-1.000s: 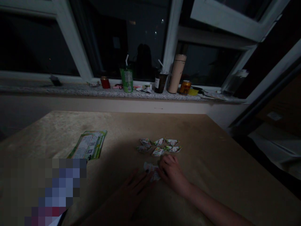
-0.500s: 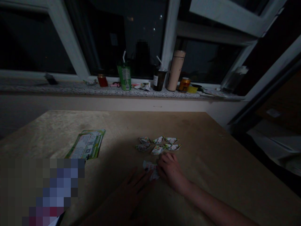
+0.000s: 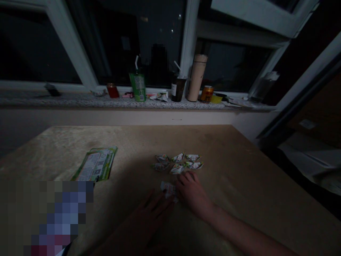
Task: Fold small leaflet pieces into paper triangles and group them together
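A small printed piece of paper (image 3: 167,189) lies on the brown table between my two hands. My left hand (image 3: 153,209), deep in shadow, stretches out with its fingers apart, fingertips at the paper's left and lower edge. On the other side, my right hand (image 3: 190,190) has its fingers curled at the paper's right edge; the fingertips are partly hidden. Just beyond it sit several small folded paper boats (image 3: 178,168) in two short rows, white with green and orange print. The nearest of them almost touches my right fingers.
Green printed leaflets (image 3: 97,163) lie on the table's left side, near a blurred-out patch. On the windowsill behind stand a green cup with a straw (image 3: 137,87), a dark cup (image 3: 178,89), a beige thermos (image 3: 197,78), an orange can (image 3: 206,94) and a red jar (image 3: 112,90).
The whole view has shifted slightly, so things sit a little further left. Both hands stay at the paper with barely any movement.
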`<state>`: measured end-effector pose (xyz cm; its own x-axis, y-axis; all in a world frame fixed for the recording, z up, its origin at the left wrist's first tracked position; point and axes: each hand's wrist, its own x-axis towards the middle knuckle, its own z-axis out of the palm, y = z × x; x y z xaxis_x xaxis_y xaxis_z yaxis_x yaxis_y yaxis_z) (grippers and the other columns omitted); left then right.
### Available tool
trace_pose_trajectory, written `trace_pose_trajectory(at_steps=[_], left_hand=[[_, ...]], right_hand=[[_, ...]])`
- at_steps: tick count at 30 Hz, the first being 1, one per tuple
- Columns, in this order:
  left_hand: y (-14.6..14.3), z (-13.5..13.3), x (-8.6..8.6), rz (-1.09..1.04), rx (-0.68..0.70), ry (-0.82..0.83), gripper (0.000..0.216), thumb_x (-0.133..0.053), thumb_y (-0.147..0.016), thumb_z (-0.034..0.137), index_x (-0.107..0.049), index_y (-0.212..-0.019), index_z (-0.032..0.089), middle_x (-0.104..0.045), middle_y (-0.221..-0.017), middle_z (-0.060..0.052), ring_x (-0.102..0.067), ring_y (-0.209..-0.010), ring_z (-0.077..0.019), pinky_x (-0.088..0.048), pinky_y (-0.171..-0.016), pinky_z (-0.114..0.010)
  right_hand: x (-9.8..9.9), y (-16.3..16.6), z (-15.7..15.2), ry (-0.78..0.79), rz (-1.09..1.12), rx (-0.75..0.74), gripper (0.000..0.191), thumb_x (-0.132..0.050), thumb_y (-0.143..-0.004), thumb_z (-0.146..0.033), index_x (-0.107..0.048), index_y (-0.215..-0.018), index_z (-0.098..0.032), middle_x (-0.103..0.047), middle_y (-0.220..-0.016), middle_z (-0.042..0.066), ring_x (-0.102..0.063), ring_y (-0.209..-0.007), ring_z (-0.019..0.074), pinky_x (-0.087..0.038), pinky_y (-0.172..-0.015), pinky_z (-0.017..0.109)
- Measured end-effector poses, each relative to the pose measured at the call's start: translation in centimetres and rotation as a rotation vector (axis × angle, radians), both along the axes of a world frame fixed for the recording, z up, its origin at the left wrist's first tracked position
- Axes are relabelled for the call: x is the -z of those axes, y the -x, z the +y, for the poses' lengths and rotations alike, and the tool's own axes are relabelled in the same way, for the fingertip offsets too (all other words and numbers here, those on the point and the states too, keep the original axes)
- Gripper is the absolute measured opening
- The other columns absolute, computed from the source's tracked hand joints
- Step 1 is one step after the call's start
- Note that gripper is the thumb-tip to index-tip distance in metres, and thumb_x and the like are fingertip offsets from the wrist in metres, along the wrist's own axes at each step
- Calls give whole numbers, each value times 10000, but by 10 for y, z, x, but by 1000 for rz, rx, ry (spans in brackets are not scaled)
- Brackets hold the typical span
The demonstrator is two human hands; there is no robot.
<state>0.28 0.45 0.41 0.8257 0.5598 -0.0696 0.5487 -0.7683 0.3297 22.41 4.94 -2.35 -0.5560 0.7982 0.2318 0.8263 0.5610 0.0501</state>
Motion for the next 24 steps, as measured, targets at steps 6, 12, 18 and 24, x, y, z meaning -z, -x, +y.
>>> trace_pose_trajectory(at_steps=[6,12,18,24], left_hand=[[-1,1,8,-45,24,39,894,-574,-856,519,-15,-1507,267,-86,-1555,-41,-146,-1392,-344,-109,-1123,-552],[-2,0,11,-42,8,60,932,-612,-833,490,-10,-1507,261,-76,-1556,-33,-165,-1395,-304,-184,-1131,-486],[-2,-1,10,-30,-12,66,942,-631,-818,502,-36,-1507,261,-72,-1554,-33,-168,-1395,-303,-195,-1129,-479],[-1,1,9,-47,13,77,875,-541,-868,566,-33,-1508,253,-91,-1555,-41,-164,-1398,-292,-184,-1130,-480]], right_hand=[[2,1,0,-16,-1,-9,58,-640,-852,-238,-624,-873,-187,-604,-885,63,-510,-917,251,-369,-895,429],[0,-2,-2,-7,96,25,59,-641,-836,-202,-602,-874,-178,-602,-911,63,-509,-937,248,-366,-889,407],[-2,-3,-2,35,185,29,70,-634,-814,-157,-579,-851,-180,-595,-890,48,-511,-893,235,-390,-836,378],[-3,-13,-9,-27,285,-75,26,-567,-867,-176,-587,-850,-173,-615,-870,61,-527,-869,217,-385,-904,422]])
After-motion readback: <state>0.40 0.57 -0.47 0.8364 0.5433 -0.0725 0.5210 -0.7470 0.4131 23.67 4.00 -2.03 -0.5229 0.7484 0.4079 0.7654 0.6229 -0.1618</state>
